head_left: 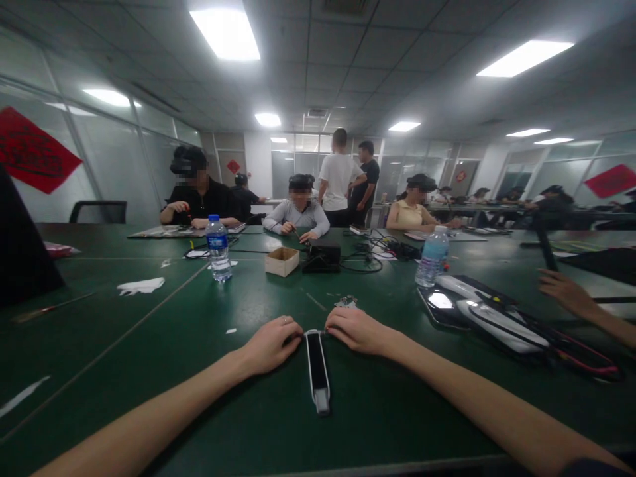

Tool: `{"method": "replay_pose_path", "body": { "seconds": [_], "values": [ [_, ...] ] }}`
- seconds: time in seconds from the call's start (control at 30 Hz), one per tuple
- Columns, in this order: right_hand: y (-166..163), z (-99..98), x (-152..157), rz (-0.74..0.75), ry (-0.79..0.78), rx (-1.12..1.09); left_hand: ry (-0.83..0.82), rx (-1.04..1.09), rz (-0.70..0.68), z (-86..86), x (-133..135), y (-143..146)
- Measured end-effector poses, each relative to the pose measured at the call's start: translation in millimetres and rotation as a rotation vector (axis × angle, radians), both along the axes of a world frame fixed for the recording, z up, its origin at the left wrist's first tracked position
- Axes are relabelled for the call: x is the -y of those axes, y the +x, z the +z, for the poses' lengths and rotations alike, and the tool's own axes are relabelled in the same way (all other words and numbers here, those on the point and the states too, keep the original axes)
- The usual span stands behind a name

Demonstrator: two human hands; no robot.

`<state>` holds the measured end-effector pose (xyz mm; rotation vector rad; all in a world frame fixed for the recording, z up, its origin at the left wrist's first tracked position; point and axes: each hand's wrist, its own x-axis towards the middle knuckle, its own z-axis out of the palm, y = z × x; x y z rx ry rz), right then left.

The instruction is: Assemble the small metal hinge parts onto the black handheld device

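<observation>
A long, narrow case [318, 368] with a pale rim and a black inside lies on the green table between my hands, its grey end pointing towards me. My left hand [275, 344] rests at the left of the case's far end, fingers curled together. On the other side, my right hand [362, 330] is bent the same way, its fingertips close to the case's far right corner. Whatever the fingertips pinch is too small to make out. Just beyond my right hand lies a cluster of small metal-looking parts [346, 302].
Ahead stand a small open box [281, 262], a black block [321, 256] with cables, and two water bottles, one left [218, 250] and one right [431, 258]. White-and-black devices [501, 324] and a phone [440, 306] lie right. Another person's hand [566, 291] is at far right.
</observation>
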<state>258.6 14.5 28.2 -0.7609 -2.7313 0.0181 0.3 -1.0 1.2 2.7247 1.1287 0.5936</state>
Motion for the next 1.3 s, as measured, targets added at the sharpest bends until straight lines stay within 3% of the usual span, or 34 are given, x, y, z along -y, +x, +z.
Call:
{"method": "replay_pose_path", "body": {
  "seconds": [0.6, 0.87, 1.03, 1.3],
  "values": [
    [2.4, 4.8, 2.9, -0.019, -0.038, 0.035, -0.012, -0.001, -0.006, 4.7, 1.8, 0.5],
    [-6.3, -3.5, 6.3, -0.124, -0.231, -0.091, -0.010, -0.009, 0.005, 1.7, 0.5, -0.2],
    [-9.2, -12.6, 1.1, -0.139, -0.250, -0.105, -0.007, -0.010, 0.009, 3.2, 1.2, 1.1],
    [-3.9, -8.0, -0.7, -0.136, -0.279, -0.105, -0.037, 0.000, 0.013, 7.4, 2.8, 3.4]
  ]
}}
